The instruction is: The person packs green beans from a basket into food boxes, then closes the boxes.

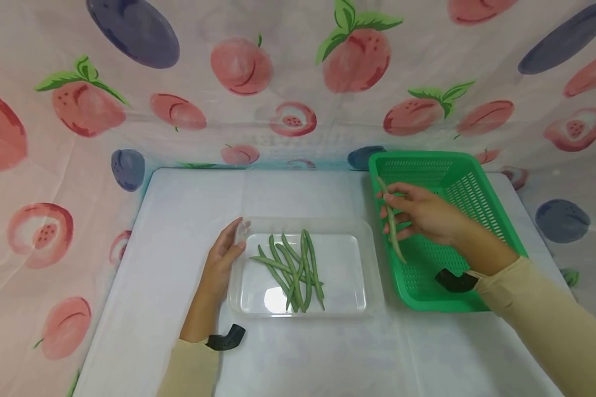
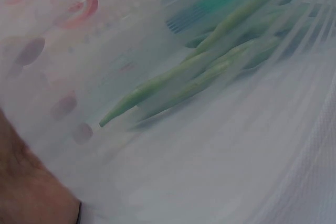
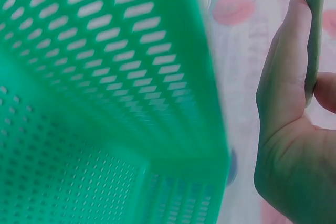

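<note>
Right hand [image 1: 422,212] in the head view pinches one green bean [image 1: 391,223] between thumb and fingers, holding it over the near left wall of the green basket [image 1: 482,198]. The step in hand looks like carrying a bean between the basket and the clear tray [image 1: 367,264], where a small heap of beans [image 1: 293,270] lies; any next move calls for a steady pinch so the long pod does not swing or slip. Left hand [image 1: 223,256] rests on the worktop [image 1: 179,220], straight relaxed fingers touching the tray's left rim.

From the left wrist, the beans [image 2: 199,72] show blurred through the tray's clear wall, with the heel of the hand [image 2: 26,182] at the lower left.

From the right wrist, the thumb and palm [image 3: 286,124] press the bean [image 3: 315,30] beside the basket's perforated wall [image 3: 105,77].
</note>
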